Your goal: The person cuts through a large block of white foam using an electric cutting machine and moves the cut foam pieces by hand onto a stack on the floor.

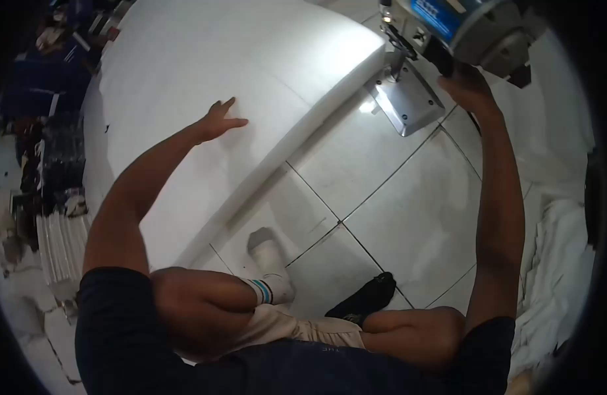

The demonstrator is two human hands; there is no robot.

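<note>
My left hand (pixel 219 124) lies on a thick white stack of fabric (pixel 171 72), its fingers spread apart and nothing in them. At the upper right, my right hand (pixel 473 91) is closed round the dark handle of an electric fabric cutting machine (pixel 494 33), its fingers partly hidden by the machine. The machine has a grey motor housing with a blue label. Its metal base plate (pixel 407 99) rests over the tiled floor just beside the stack's right corner. A light on the machine shines on that corner.
White floor tiles (pixel 376 191) lie between the stack and my legs. Crumpled white cloth (pixel 547 263) is piled on the right. Along the left edge are folded white bundles (pixel 61 247) and dark clutter (pixel 53 85). My feet, one in a white sock (pixel 270 260), are below.
</note>
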